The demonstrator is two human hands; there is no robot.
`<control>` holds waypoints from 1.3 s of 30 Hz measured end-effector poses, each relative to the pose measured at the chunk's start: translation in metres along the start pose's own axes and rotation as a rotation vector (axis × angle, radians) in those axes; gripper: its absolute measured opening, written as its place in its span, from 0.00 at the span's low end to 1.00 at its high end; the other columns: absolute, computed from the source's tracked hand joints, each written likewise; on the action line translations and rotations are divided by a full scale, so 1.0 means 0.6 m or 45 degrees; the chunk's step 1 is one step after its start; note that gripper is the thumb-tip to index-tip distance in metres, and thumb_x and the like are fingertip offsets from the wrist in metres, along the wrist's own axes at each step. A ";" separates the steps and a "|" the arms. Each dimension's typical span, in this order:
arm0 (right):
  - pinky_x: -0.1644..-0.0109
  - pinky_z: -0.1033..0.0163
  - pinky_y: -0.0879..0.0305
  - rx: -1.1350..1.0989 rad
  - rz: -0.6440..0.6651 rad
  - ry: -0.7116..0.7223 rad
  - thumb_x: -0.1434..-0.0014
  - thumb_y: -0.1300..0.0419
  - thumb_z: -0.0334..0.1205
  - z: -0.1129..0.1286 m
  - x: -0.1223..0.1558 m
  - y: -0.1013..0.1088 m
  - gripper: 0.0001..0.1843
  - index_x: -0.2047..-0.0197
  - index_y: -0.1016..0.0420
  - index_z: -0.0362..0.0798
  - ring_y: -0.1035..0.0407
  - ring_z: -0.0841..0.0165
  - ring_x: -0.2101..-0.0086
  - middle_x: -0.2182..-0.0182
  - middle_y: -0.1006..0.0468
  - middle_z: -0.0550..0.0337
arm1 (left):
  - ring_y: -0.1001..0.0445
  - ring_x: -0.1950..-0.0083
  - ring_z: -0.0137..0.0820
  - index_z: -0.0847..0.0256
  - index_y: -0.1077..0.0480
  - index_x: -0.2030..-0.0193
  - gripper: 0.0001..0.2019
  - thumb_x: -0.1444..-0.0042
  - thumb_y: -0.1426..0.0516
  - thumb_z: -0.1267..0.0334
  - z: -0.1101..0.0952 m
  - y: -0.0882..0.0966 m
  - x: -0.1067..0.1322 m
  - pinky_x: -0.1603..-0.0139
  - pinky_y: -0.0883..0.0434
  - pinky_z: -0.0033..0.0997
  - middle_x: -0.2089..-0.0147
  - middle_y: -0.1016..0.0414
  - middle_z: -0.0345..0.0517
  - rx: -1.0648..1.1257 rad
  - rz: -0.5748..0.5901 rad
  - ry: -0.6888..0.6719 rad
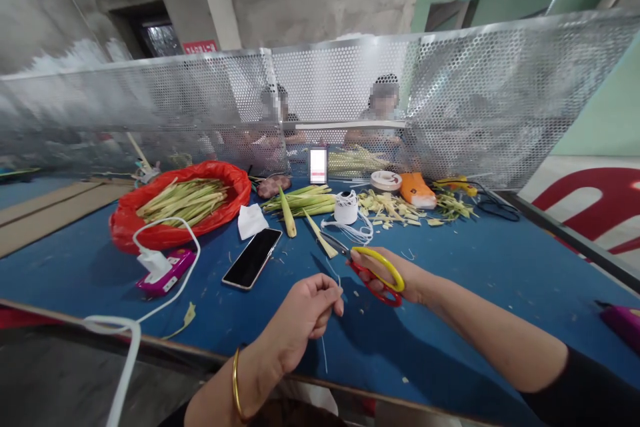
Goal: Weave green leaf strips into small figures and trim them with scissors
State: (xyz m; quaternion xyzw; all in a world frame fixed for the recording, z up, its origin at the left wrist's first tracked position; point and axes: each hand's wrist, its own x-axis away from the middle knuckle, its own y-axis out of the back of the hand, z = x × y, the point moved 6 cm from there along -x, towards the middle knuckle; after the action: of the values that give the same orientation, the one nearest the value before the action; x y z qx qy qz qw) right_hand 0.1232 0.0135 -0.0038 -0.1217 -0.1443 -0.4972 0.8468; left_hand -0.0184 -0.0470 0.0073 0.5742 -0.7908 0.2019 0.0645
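Observation:
My left hand (314,305), with a gold bangle at the wrist, pinches a thin white string (325,347); one end hangs below the fingers and the other sticks up above them. My right hand (383,273) grips a pair of scissors (377,272) by its yellow and red handles, blades pointing up and left. Just beyond the blade tips lies a pale green husk piece (320,233). A white spool (345,207) stands behind the scissors, with loose white cord (357,235) looped around its base.
A red plastic bag (120,227) holding long green stalks lies left, near a purple power strip (167,273) and a black phone (253,258). Further back are more stalks (310,200), cut scraps (390,207) and an orange packet (417,190). A perforated metal screen (340,80) closes the far side; people sit behind it.

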 end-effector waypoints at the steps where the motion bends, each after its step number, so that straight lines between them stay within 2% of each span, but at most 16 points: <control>1: 0.85 0.73 0.54 0.057 -0.019 0.005 0.44 0.40 0.59 -0.003 0.004 0.005 0.21 0.66 0.35 0.48 0.49 0.80 0.88 0.82 0.37 0.72 | 0.55 0.84 0.14 0.62 0.38 0.70 0.12 0.46 0.41 0.57 -0.002 0.002 0.001 0.83 0.59 0.21 0.75 0.32 0.36 0.001 0.002 -0.002; 4: 0.84 0.71 0.51 0.346 -0.116 0.079 0.46 0.38 0.59 -0.011 0.028 0.032 0.21 0.65 0.33 0.48 0.46 0.77 0.86 0.82 0.36 0.71 | 0.56 0.84 0.14 0.62 0.38 0.71 0.13 0.46 0.40 0.57 -0.016 0.014 0.005 0.84 0.59 0.20 0.76 0.33 0.35 0.010 -0.008 -0.036; 6: 0.78 0.68 0.44 0.666 -0.201 0.175 0.46 0.39 0.58 -0.018 0.054 0.055 0.22 0.59 0.29 0.48 0.39 0.73 0.81 0.80 0.32 0.68 | 0.56 0.84 0.13 0.62 0.38 0.72 0.13 0.47 0.39 0.58 -0.033 0.025 0.006 0.84 0.59 0.20 0.76 0.34 0.35 0.027 -0.037 -0.084; 8: 0.68 0.65 0.37 1.036 -0.312 0.251 0.45 0.38 0.54 -0.029 0.083 0.081 0.22 0.53 0.27 0.50 0.30 0.66 0.71 0.71 0.23 0.61 | 0.56 0.84 0.13 0.62 0.38 0.73 0.14 0.47 0.39 0.58 -0.053 0.034 0.004 0.84 0.58 0.19 0.75 0.34 0.34 0.048 -0.063 -0.138; 10: 0.64 0.62 0.36 1.372 -0.439 0.213 0.45 0.38 0.48 -0.047 0.108 0.111 0.23 0.47 0.28 0.52 0.27 0.60 0.64 0.62 0.19 0.56 | 0.57 0.84 0.13 0.63 0.38 0.73 0.14 0.47 0.39 0.58 -0.072 0.037 -0.001 0.84 0.58 0.19 0.75 0.35 0.34 0.071 -0.060 -0.178; 13: 0.62 0.60 0.34 1.740 -0.530 0.175 0.44 0.41 0.38 -0.069 0.134 0.141 0.25 0.42 0.32 0.51 0.25 0.57 0.61 0.57 0.20 0.52 | 0.56 0.84 0.13 0.63 0.37 0.73 0.13 0.47 0.39 0.60 -0.098 0.024 -0.017 0.85 0.58 0.18 0.75 0.35 0.34 0.133 -0.002 -0.223; 16: 0.60 0.58 0.32 1.852 -0.544 0.214 0.43 0.42 0.37 -0.064 0.146 0.144 0.23 0.44 0.29 0.49 0.25 0.56 0.61 0.58 0.20 0.50 | 0.57 0.84 0.12 0.64 0.36 0.72 0.10 0.46 0.39 0.63 -0.115 -0.008 -0.040 0.85 0.57 0.17 0.75 0.35 0.34 0.197 0.073 -0.245; 19: 0.59 0.58 0.32 1.664 -0.616 0.415 0.42 0.43 0.39 -0.019 0.154 0.120 0.12 0.57 0.21 0.50 0.26 0.58 0.61 0.60 0.21 0.50 | 0.55 0.84 0.13 0.65 0.35 0.72 0.08 0.45 0.41 0.66 -0.123 -0.060 -0.064 0.86 0.57 0.17 0.75 0.35 0.35 0.218 0.179 -0.210; 22: 0.58 0.59 0.32 1.027 -0.643 0.651 0.39 0.44 0.45 0.031 0.155 0.086 0.13 0.57 0.22 0.50 0.27 0.63 0.63 0.58 0.22 0.52 | 0.55 0.84 0.14 0.64 0.36 0.73 0.09 0.43 0.44 0.68 -0.124 -0.114 -0.088 0.86 0.57 0.17 0.76 0.37 0.35 0.207 0.223 -0.166; 25: 0.67 0.63 0.31 0.163 -0.427 0.614 0.47 0.36 0.47 0.038 0.130 0.054 0.19 0.54 0.25 0.48 0.28 0.69 0.72 0.62 0.21 0.57 | 0.56 0.85 0.16 0.63 0.37 0.74 0.10 0.42 0.46 0.68 -0.122 -0.169 -0.111 0.86 0.56 0.18 0.82 0.44 0.31 0.137 0.266 -0.147; 28: 0.74 0.66 0.34 -0.178 -0.301 0.501 0.53 0.32 0.51 0.022 0.109 0.043 0.19 0.64 0.27 0.45 0.31 0.71 0.78 0.75 0.24 0.62 | 0.57 0.87 0.17 0.61 0.38 0.74 0.11 0.40 0.47 0.63 -0.118 -0.208 -0.138 0.86 0.54 0.19 0.85 0.50 0.28 -0.005 0.202 -0.218; 30: 0.77 0.67 0.38 -0.235 -0.379 0.432 0.52 0.34 0.56 0.005 0.107 0.068 0.22 0.69 0.28 0.45 0.36 0.74 0.83 0.83 0.30 0.67 | 0.52 0.86 0.18 0.61 0.37 0.73 0.11 0.40 0.47 0.62 -0.116 -0.223 -0.158 0.85 0.50 0.19 0.82 0.43 0.31 -0.082 0.149 -0.294; 32: 0.78 0.67 0.39 -0.196 -0.540 0.446 0.50 0.38 0.61 -0.007 0.121 0.117 0.24 0.70 0.28 0.45 0.40 0.75 0.85 0.86 0.36 0.70 | 0.40 0.82 0.20 0.61 0.33 0.70 0.09 0.40 0.47 0.62 -0.119 -0.225 -0.176 0.80 0.41 0.19 0.77 0.33 0.36 -0.314 0.115 -0.388; 34: 0.77 0.66 0.40 -0.029 -0.781 0.492 0.48 0.42 0.63 -0.012 0.150 0.185 0.26 0.69 0.26 0.45 0.40 0.73 0.84 0.86 0.39 0.71 | 0.28 0.72 0.24 0.60 0.28 0.64 0.09 0.39 0.48 0.62 -0.136 -0.214 -0.190 0.68 0.32 0.22 0.70 0.25 0.40 -1.062 0.007 -0.617; 37: 0.74 0.65 0.41 0.657 -1.253 0.410 0.39 0.51 0.56 -0.013 0.217 0.290 0.23 0.67 0.25 0.46 0.38 0.69 0.81 0.85 0.36 0.66 | 0.25 0.58 0.34 0.59 0.24 0.62 0.07 0.44 0.44 0.63 -0.163 -0.149 -0.210 0.55 0.31 0.30 0.61 0.21 0.45 -1.370 -0.202 -0.664; 39: 0.72 0.64 0.43 1.237 -1.517 0.151 0.35 0.55 0.47 -0.015 0.260 0.345 0.20 0.61 0.24 0.47 0.33 0.67 0.77 0.79 0.27 0.59 | 0.26 0.53 0.41 0.59 0.24 0.63 0.09 0.44 0.46 0.66 -0.182 -0.091 -0.219 0.51 0.33 0.38 0.58 0.21 0.49 -1.555 -0.393 -0.637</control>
State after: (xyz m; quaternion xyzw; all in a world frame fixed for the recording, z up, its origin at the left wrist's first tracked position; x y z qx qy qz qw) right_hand 0.3781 -0.0172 0.0319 0.3890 -0.3418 -0.7558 0.4007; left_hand 0.0624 0.0977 0.0763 0.5706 -0.6629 -0.4317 0.2204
